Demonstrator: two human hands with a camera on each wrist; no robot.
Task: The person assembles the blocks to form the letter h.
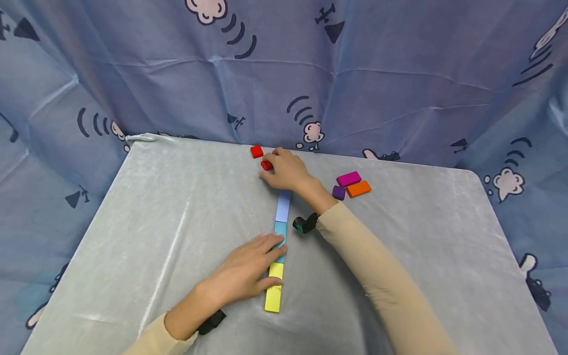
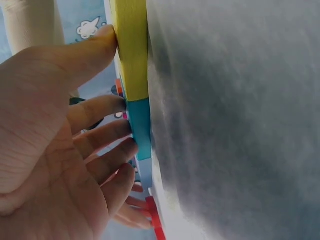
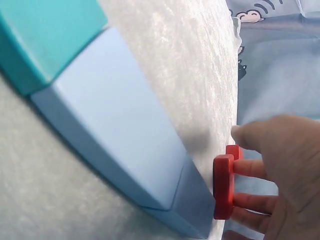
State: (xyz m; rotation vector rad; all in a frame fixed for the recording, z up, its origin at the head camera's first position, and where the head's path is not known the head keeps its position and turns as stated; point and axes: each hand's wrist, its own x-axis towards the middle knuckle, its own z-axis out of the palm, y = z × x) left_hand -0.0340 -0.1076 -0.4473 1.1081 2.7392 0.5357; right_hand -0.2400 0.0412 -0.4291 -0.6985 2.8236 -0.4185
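Observation:
A straight row runs away from me on the cloth: yellow (image 1: 272,300), teal-blue (image 1: 280,228) and pale blue blocks (image 1: 282,209). My left hand (image 1: 244,266) lies along its left side, thumb at the yellow part and fingertips touching the teal part. Beyond the row's far end, my right hand (image 1: 286,170) has its fingertips against a red block (image 3: 223,187). In the right wrist view its thumb stands apart from that block. Another red block (image 1: 256,151) lies just past it, near the cloth's back edge. The right hand partly covers the row's far end.
To the right of the right forearm lie a magenta block (image 1: 348,178), an orange block (image 1: 358,189) and a small purple block (image 1: 338,192), close together. A pale grey cloth (image 1: 199,197) covers the table. A patterned blue curtain (image 1: 266,88) hangs behind and at both sides.

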